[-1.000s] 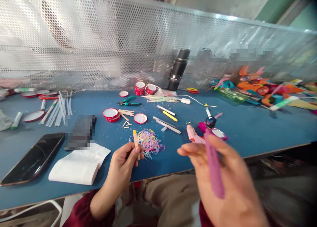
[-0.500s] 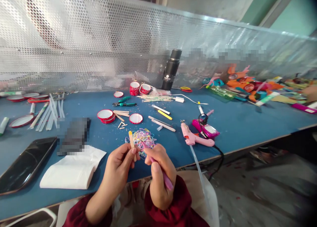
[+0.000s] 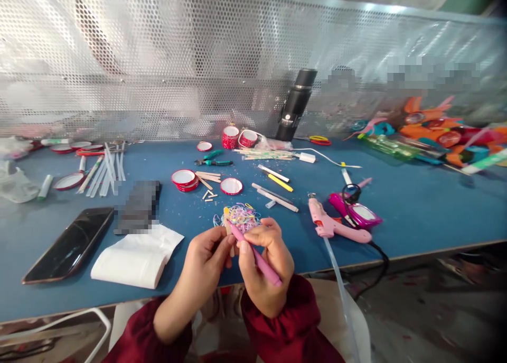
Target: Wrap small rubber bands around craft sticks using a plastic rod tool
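Left hand point(image 3: 206, 260): pinches flat yellow-tipped wooden stick point(image 3: 227, 217)
Right hand point(image 3: 275, 253): grips slim pink cylindrical pen point(image 3: 261, 263), tip at stick

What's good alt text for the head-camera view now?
The left hand holds a yellow-tipped stick; the right hand points a pink marker at it. Beyond, colourful bands are heaped on a blue table, a pink glue gun to their right.

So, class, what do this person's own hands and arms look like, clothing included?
The left hand and right hand wear no gloves. The left sleeve and right sleeve are matching dark red, loose and creased, with no markings visible on the cloth.
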Tool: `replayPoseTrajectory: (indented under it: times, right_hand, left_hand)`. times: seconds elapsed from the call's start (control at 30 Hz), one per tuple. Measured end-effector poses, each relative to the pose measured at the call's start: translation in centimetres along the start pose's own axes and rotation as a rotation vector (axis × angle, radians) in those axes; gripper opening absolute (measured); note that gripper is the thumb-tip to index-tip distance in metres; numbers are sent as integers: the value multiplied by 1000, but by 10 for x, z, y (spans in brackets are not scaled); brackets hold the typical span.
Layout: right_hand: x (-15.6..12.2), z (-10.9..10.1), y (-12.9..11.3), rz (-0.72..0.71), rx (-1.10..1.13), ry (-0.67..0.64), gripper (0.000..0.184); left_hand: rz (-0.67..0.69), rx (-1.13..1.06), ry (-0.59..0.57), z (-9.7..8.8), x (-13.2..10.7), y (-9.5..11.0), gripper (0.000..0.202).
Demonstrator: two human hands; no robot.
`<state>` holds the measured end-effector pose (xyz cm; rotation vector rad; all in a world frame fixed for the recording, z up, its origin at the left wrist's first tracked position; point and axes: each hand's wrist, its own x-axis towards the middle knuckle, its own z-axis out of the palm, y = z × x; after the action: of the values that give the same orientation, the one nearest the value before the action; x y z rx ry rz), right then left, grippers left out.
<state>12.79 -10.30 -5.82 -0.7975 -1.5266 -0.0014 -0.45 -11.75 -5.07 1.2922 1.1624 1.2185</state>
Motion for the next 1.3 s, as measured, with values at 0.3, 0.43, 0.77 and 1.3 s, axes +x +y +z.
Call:
replayPoseTrajectory:
  times: [0.3,0.43,0.77,1.3]
  right_hand:
    - [0,1,0,13,-11,-13,12]
    - [0,1,-1,22,-7,-24,12]
    - [-3,2,1,18,-9,47,15]
    - [-3,3,0,41,10,25,14]
  left_hand:
    - [21,55,-9,1,0,3,46]
    - [23,60,-1,1,0,5,44]
    - [0,33,24,1,0,-1,43]
    - [5,51,20,2,1,0,43]
